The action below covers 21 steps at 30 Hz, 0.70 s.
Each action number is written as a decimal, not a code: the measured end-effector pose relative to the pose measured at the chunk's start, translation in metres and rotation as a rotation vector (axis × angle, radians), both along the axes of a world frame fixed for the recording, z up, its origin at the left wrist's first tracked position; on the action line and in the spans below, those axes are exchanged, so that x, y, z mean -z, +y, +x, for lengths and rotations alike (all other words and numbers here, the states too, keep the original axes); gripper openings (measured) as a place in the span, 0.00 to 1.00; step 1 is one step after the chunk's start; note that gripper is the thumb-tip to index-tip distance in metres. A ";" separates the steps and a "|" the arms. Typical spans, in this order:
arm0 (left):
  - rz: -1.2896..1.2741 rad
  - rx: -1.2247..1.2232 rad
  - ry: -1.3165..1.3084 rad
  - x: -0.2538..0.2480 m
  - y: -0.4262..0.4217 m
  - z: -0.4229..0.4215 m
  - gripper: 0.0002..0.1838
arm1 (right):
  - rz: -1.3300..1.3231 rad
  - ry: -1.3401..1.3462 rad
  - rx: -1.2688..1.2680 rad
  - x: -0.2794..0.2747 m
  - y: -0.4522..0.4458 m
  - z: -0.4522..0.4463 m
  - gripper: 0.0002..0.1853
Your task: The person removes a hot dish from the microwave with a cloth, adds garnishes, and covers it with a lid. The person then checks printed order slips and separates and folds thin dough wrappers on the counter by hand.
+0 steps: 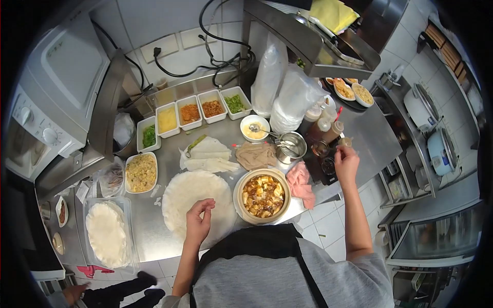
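My left hand [199, 219] hovers over a large round white wrapper sheet [179, 192] on the steel counter, fingers loosely bent, thumb apart, nothing seen in it. At the right, my right hand [347, 164] is raised among the sauce bottles [322, 127], its fingertips closed at a small brownish item [346, 142] that is too small to name. A bowl of tofu in brown sauce [263, 196] stands right of the sheet. Behind the sheet lie folded white wrapper pieces [208, 154] with a green stalk, and a brown cloth [255, 155].
Several white tubs of fillings [189, 114] line the back. A bowl with a spoon [254, 128], a metal pot [291, 147] and a pink cloth [300, 185] are nearby. At left stand a plastic box of wrappers [108, 233] and a microwave [61, 87]. Another person's legs [118, 287] show lower left.
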<state>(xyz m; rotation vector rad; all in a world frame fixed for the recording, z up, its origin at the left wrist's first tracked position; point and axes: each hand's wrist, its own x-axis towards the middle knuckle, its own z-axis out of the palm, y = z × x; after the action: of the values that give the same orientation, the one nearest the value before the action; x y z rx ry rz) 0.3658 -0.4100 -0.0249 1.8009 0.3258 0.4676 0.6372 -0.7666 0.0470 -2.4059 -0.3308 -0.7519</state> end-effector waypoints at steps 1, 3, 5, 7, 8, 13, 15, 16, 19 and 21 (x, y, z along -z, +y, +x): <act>0.037 -0.019 0.017 -0.002 0.004 -0.004 0.11 | -0.063 -0.005 -0.031 0.004 0.004 0.004 0.06; 0.159 -0.071 0.026 -0.003 0.013 -0.010 0.12 | -0.186 0.051 -0.088 0.003 0.015 0.010 0.08; 0.330 -0.137 0.015 -0.002 0.021 -0.017 0.15 | -0.426 -0.047 0.008 -0.011 0.033 0.002 0.09; 0.560 -0.206 0.201 0.005 0.024 -0.019 0.20 | -0.441 -0.056 -0.103 -0.043 0.066 -0.005 0.10; 0.675 -0.239 0.297 0.011 0.025 -0.020 0.22 | -0.303 -0.076 -0.291 -0.041 0.084 0.004 0.10; 0.942 -0.207 0.477 0.045 0.023 -0.015 0.28 | -0.450 0.103 -0.569 -0.036 0.225 0.046 0.07; 0.937 -0.209 0.483 0.044 0.020 -0.013 0.28 | -0.688 0.168 -0.428 -0.016 0.278 0.084 0.09; 0.925 -0.209 0.479 0.043 0.021 -0.013 0.28 | -0.706 0.262 -0.372 -0.006 0.297 0.098 0.10; 0.893 -0.207 0.483 0.037 0.021 -0.014 0.28 | -0.748 0.506 -0.259 0.010 0.332 0.123 0.13; 0.871 -0.203 0.488 0.034 0.022 -0.013 0.28 | -0.778 0.620 -0.256 0.012 0.338 0.130 0.15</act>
<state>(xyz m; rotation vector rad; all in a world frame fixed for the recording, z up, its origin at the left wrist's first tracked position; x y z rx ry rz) 0.3527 -0.3878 -0.0592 2.7542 0.7235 0.3179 0.7670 -0.4284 0.0349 -3.0503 -0.7470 0.3291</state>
